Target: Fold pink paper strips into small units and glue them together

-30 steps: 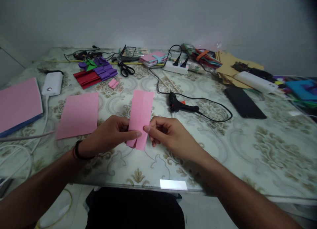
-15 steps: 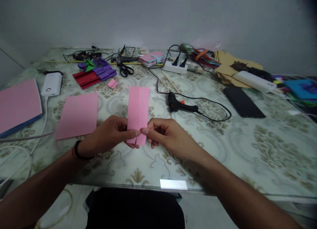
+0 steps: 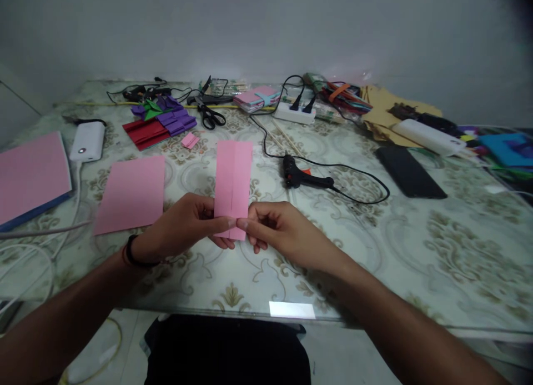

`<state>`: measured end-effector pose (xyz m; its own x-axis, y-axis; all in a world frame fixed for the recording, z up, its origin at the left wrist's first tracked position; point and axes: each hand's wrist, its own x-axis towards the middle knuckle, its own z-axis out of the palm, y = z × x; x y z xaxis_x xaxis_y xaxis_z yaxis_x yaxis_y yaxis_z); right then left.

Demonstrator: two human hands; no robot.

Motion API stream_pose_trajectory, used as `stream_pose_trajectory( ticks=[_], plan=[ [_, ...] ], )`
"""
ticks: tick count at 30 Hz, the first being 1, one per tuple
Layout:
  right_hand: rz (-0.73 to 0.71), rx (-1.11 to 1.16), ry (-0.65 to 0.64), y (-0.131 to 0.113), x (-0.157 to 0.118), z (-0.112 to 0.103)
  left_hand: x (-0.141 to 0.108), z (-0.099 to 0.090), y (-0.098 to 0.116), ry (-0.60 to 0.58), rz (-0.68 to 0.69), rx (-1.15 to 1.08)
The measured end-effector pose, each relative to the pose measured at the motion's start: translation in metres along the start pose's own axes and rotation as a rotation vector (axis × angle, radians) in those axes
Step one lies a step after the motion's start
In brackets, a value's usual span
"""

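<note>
A folded strip of pink paper stands up from between my hands, with a lengthwise seam down its middle. My left hand grips its lower left side, thumb on the front face and fingers behind. On the lower right edge, my right hand pinches the same paper, its thumb tip close to the left one. Left of my hands a flat pink sheet lies on the table. A black glue gun rests on its side beyond my right hand.
Black scissors, red folded paper and purple folded paper lie toward the back. A white power strip holds two plugs. A black phone lies at right, a white power bank at left, near a pink stack.
The upper part of the pink paper has tipped slightly upward and away, and its middle seam looks more closed. Both hands keep their hold with small finger shifts.
</note>
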<state>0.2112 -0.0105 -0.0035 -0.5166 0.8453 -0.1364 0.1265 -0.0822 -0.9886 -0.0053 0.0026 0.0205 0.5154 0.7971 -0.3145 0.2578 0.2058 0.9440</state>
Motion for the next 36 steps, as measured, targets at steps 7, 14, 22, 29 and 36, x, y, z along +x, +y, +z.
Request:
stream_pose_trajectory(
  ticks=[7,14,22,29,36],
  plan=[
    [-0.017,-0.065,0.037,-0.002,0.000,0.002,0.000,-0.001,0.000,0.032,0.008,0.023],
    [-0.016,-0.161,0.041,-0.001,0.000,0.001,0.001,0.000,-0.005,0.076,0.046,0.000],
    [-0.036,-0.233,-0.058,-0.002,-0.001,0.001,0.003,-0.006,-0.014,0.141,0.151,0.023],
    [-0.034,-0.264,-0.129,-0.001,-0.002,-0.002,0.004,-0.009,-0.018,0.286,0.192,-0.078],
    [-0.070,-0.283,-0.152,-0.006,-0.003,-0.006,0.004,-0.013,-0.017,0.358,0.292,-0.192]
  ],
)
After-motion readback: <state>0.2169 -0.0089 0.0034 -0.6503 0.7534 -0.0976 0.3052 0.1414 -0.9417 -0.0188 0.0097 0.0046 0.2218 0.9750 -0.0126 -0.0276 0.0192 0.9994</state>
